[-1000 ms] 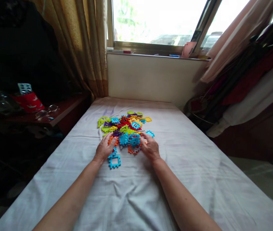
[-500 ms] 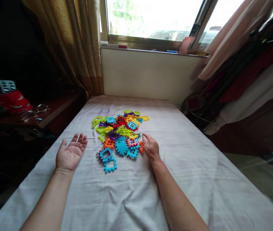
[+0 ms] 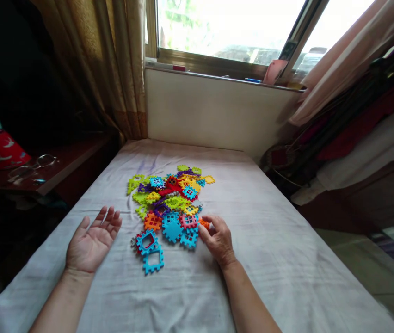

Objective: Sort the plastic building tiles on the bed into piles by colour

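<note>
A pile of colourful plastic interlocking building pieces (image 3: 172, 227) lies on the white sheet. My right hand (image 3: 220, 238) is at the pile's near right edge, its thumb and forefinger closed around an orange interlocking piece (image 3: 204, 223). Beside that piece are a pink window piece (image 3: 188, 221) and a blue window piece (image 3: 189, 237). Palm up and fingers spread, my left hand (image 3: 93, 240) is held left of the pile with nothing in it. Two blue square frames, one upper (image 3: 147, 242) and one lower (image 3: 153, 260), lie at the pile's near end.
The sheet-covered bed (image 3: 269, 240) reaches a low pale wall (image 3: 197, 108) under the window. On the left, a dark wooden table (image 3: 68, 159) holds eyeglasses (image 3: 46, 160) and a red container (image 3: 1, 150). Clothes (image 3: 356, 152) hang at the right; a curtain (image 3: 127, 69) hangs at the left.
My right hand's thumb and forefinger have closed around the orange piece at the pile's edge. My left hand stays open. The camera view has shifted, so the pile appears slightly lower.
</note>
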A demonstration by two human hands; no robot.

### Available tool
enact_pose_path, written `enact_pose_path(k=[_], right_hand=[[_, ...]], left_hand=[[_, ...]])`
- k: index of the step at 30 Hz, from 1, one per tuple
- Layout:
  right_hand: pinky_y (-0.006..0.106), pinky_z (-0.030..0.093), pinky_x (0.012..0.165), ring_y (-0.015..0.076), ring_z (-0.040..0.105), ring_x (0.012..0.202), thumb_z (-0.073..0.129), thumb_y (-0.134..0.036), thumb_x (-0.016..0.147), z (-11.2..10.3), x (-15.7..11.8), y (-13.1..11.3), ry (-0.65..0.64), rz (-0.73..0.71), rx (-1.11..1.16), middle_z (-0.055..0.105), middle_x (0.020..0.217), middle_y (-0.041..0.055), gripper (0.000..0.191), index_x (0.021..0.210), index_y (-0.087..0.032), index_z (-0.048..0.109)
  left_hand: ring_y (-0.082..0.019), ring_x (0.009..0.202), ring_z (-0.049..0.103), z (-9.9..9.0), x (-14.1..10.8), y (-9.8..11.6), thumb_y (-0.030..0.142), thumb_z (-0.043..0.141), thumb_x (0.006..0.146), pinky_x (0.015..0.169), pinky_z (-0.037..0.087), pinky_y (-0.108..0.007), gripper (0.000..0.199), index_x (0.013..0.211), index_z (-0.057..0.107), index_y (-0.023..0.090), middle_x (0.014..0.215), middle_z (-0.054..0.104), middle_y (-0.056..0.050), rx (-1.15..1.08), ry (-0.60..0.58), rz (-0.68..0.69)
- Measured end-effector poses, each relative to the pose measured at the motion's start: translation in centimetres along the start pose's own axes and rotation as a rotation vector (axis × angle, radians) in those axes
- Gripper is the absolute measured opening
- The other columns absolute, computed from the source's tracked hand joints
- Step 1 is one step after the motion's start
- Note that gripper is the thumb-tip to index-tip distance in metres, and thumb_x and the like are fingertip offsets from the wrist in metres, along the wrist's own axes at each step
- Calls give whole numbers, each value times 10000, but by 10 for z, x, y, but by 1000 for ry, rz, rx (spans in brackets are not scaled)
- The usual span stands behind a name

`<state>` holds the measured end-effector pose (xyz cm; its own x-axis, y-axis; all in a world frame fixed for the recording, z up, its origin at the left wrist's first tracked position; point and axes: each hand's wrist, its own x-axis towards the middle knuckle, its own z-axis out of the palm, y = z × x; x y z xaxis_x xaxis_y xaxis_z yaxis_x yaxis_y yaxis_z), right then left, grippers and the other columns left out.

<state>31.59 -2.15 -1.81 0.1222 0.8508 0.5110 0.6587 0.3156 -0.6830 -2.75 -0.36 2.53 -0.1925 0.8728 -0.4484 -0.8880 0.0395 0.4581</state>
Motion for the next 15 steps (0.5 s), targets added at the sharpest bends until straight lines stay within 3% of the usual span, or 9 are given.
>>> enact_pose_path(k=[4,10,15], right_hand=[[409,493,921,246,638,1002,648,-373,813,-1,-1,-6,-93,-88,-127,709,1055,77,261,1036,-240,678],[411,414,1001,268,568,1143,697,-412,767,2,-3,-10,-230,-81,-266,643,1234,96,489,1216,-228,636],[407,383,1011,276,550,1165,694,-448,771,4,-2,-11,-242,-49,-326,633,1271,101,565,1285,-230,605]], left_hand=[[-251,907,725,4,1,-2,352,388,922,727,626,-408,391,1191,619,187,992,749,-111,38,38,-8],[-240,911,720,6,5,-5,425,388,922,729,629,-392,378,1128,629,218,996,744,-79,127,12,7],[-241,979,701,6,7,-7,452,423,910,797,610,-404,357,1094,639,236,1023,736,-71,183,-29,9]])
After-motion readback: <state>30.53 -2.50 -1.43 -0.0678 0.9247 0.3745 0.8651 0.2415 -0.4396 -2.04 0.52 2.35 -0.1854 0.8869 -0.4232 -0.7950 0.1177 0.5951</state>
